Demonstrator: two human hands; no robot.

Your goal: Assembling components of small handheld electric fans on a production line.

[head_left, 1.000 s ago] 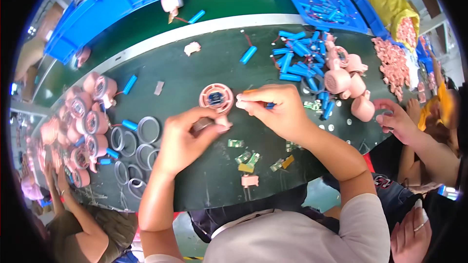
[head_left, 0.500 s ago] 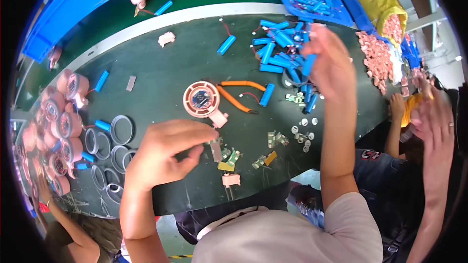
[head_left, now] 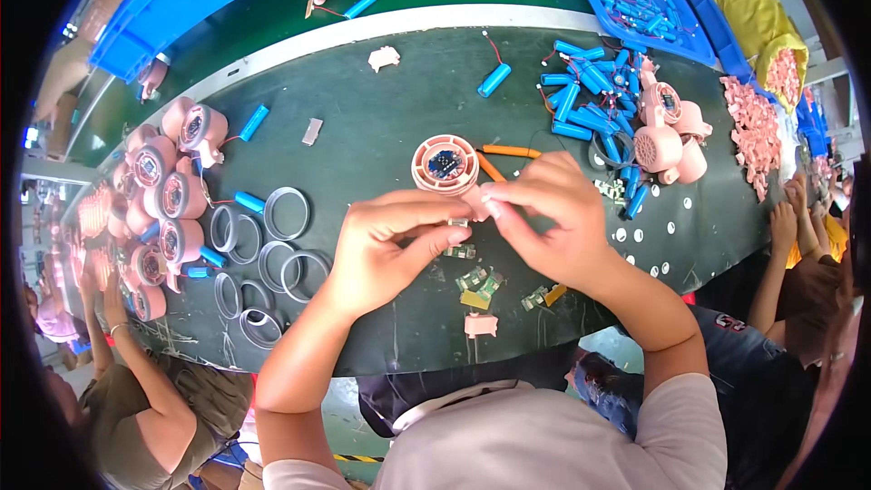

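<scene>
A round pink plastic housing (head_left: 445,147) lies face up before me, a dark circuit board (head_left: 445,164) inside its ring and its short handle pointing toward me. Fingertips of my right hand (head_left: 555,213) are closed at the handle's right edge, thumb against index finger. My left hand (head_left: 395,245) pinches a small pale-grey piece (head_left: 459,221) just below the handle; its far end is hidden by the fingers. Orange-handled pliers (head_left: 510,151) lie behind the right hand, partly covered. Small green circuit boards (head_left: 490,285) and a loose pink part (head_left: 480,325) lie nearer to me.
Grey rings (head_left: 288,214) and pink housings (head_left: 184,195) crowd the left. On the right are a pile of blue batteries (head_left: 590,113), more pink housings (head_left: 658,149), white discs (head_left: 638,235) and small pink parts (head_left: 753,136). Blue trays (head_left: 699,41) line the far side; co-workers sit on both sides.
My right hand has come from the battery pile to the housing's handle. My left fingers have closed in a pinch beside it. The view has shifted, and pink housings now show by the batteries.
</scene>
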